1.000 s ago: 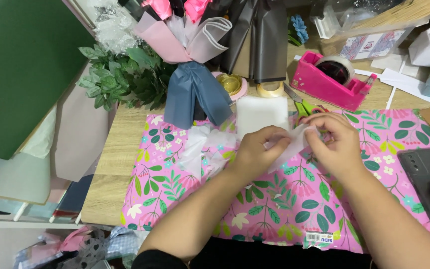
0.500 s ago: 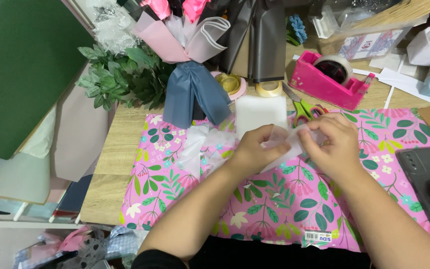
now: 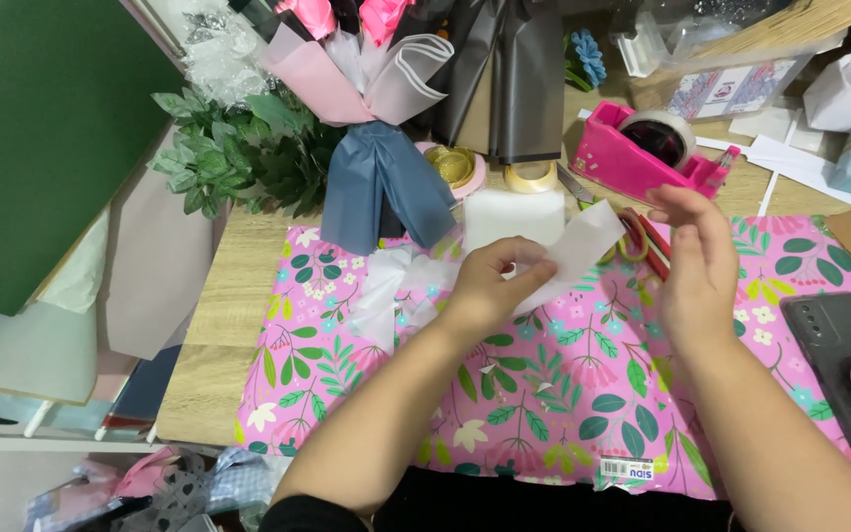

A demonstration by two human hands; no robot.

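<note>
My left hand (image 3: pixel 490 286) pinches a strip of translucent white tissue paper (image 3: pixel 575 251) above a pink floral mat (image 3: pixel 544 394). More of the crumpled white paper (image 3: pixel 391 286) lies on the mat to the left of that hand. My right hand (image 3: pixel 696 266) is raised beside the strip with fingers spread, holding nothing. Red-handled scissors (image 3: pixel 642 236) lie on the mat just behind it.
A pink tape dispenser (image 3: pixel 642 153) stands at the back right. A wrapped bouquet in pink, blue and grey paper (image 3: pixel 386 118) and green foliage (image 3: pixel 238 158) sit at the back. A dark phone (image 3: pixel 844 374) lies on the right; a white block (image 3: pixel 514 212) is behind my hands.
My right hand has let go of the paper and lifted away to the right with fingers open. The left hand still holds the strip, which now stands up freely.
</note>
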